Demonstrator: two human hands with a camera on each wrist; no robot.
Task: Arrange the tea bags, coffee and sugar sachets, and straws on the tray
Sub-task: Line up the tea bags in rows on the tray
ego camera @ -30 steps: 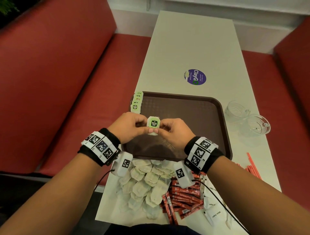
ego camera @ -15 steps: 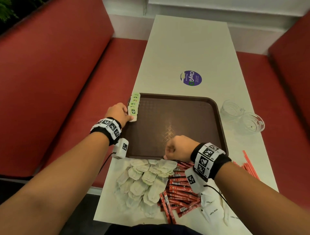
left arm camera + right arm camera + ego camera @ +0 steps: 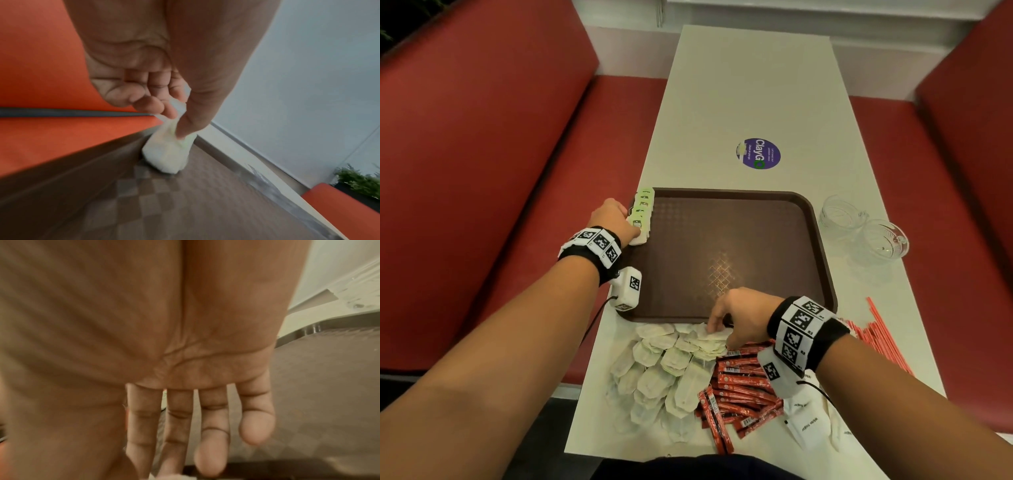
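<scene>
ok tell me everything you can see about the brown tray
The brown tray is a rounded-corner rectangle with a raised rim and a cross-hatched, plastic-looking floor that catches a glint of light. It lies flat on the white table. A row of green-tagged tea bags lines its left edge, where the left hand pinches one. Most of its floor is bare.

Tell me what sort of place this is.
Probably a cafe or fast-food booth: red padded benches flank a narrow white table bearing a brown serving tray and a "ClayGo" clean-up sticker.
</scene>
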